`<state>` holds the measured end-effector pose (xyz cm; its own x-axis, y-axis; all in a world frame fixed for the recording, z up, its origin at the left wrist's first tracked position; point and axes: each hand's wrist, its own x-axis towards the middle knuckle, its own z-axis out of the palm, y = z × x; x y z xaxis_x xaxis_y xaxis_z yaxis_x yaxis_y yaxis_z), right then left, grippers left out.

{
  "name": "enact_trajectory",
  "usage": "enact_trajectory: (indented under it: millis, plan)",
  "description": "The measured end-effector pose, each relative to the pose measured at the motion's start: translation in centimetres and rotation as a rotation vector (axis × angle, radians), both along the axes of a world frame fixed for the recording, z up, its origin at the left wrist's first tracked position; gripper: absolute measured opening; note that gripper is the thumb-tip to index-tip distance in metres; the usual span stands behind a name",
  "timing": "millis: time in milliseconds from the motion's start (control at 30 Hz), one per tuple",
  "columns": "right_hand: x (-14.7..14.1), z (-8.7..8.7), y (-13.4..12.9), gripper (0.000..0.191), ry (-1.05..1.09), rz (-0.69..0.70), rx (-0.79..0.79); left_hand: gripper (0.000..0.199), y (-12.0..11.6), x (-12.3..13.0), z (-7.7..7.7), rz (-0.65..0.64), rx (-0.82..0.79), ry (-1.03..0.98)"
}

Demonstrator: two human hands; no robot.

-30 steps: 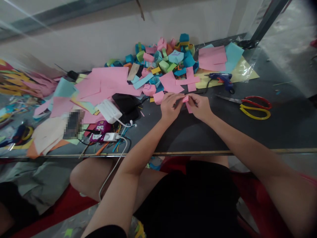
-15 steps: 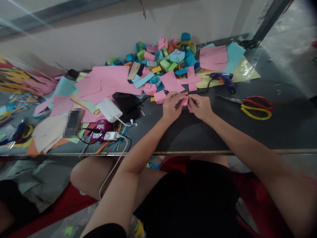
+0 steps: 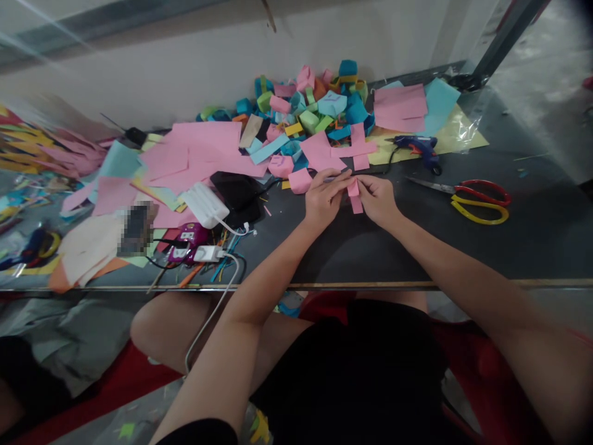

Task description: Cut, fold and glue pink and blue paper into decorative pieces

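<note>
Between my two hands is a small folded piece of pink paper [image 3: 355, 203], with one flap hanging down toward me. My left hand [image 3: 325, 196] pinches it from the left, fingers bent over its top edge. From the right, my right hand [image 3: 377, 196] grips it between thumb and fingers. Just left of my left hand sits a pink folded paper box [image 3: 300, 181]. Beyond my hands lie a pink paper cross [image 3: 356, 147] and a pink sheet [image 3: 321, 150]. The fingertips are partly hidden behind the paper.
Scissors [image 3: 479, 201] with red and yellow handles lie at right, below a blue glue gun [image 3: 417, 146]. A heap of coloured paper boxes [image 3: 308, 105] is against the wall. At left are pink sheets [image 3: 208, 145], a white power bank [image 3: 204, 205] and a purple power strip [image 3: 189, 241].
The pink paper has turned between my fingers, and its lower flap now hangs in fuller view. Both hands stay in nearly the same place above the table.
</note>
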<state>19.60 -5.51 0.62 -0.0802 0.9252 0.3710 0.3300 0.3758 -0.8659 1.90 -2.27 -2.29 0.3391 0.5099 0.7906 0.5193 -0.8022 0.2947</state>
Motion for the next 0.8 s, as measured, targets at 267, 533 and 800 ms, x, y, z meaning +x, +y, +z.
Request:
enact_trajectory:
  millis: [267,533,800]
  plan:
    - [0.2,-0.7,0.8,0.061,0.146,0.158,-0.044,0.038,0.8,-0.6,-0.2,-0.026,0.03,0.011]
    - [0.4,-0.5,0.8,0.058,0.297,0.224,-0.183,0.035,1.5,-0.5,-0.6,-0.087,0.031,0.018]
    - [0.0,-0.5,1.2,0.055,0.401,0.228,-0.119,0.028,1.2,-0.2,-0.5,-0.181,-0.152,-0.152]
